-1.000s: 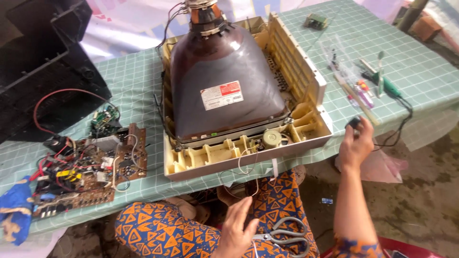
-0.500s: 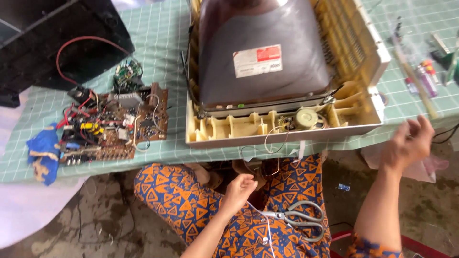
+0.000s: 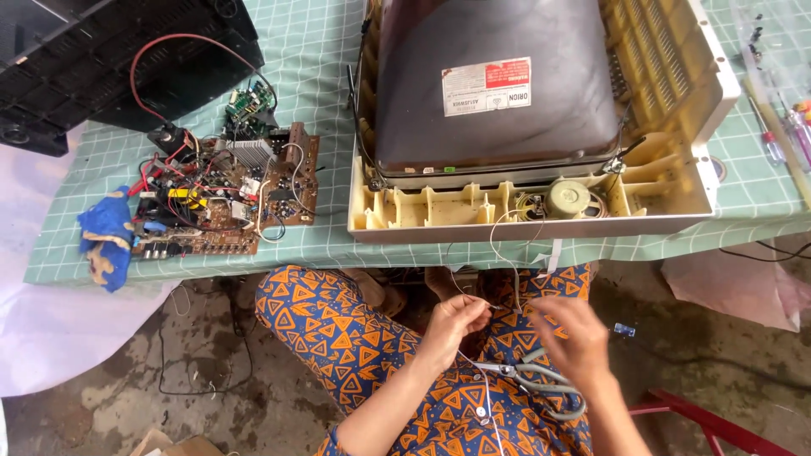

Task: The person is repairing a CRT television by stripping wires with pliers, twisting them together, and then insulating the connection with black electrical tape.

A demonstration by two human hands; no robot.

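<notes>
Fingers of the left hand (image 3: 452, 325) are pinched narrow on a thin pale wire (image 3: 498, 253) that hangs in loops from the front edge of the opened television set (image 3: 541, 127). Fingers of the right hand (image 3: 568, 338) are loosely curled and blurred; whether they grip the same wire cannot be told, though they lie just above the scissors (image 3: 532, 384) resting on the patterned lap (image 3: 338, 338). Both hands sit at 6 o'clock from the set, below the edge of the worktop (image 3: 321, 67) with its green checked cloth.

The wire rises toward the small round speaker (image 3: 566, 198) in the cream plastic frame (image 3: 693, 127), at 5 o'clock from the dark picture tube. A brown circuit board (image 3: 228, 203) with red and black leads lies at 9 o'clock from the set, a blue rag (image 3: 106, 236) touching its left end. A black back cover (image 3: 101, 59) fills the 10 o'clock corner. Small screwdrivers (image 3: 773, 139) lie at 3 o'clock.

Handling note: such thin wire is best held taut between the two hands, near the working point, so that it does not tug on the speaker terminals. The scissors, being close under the right hand, should be taken by the loops with the blades turned away from the lap.
</notes>
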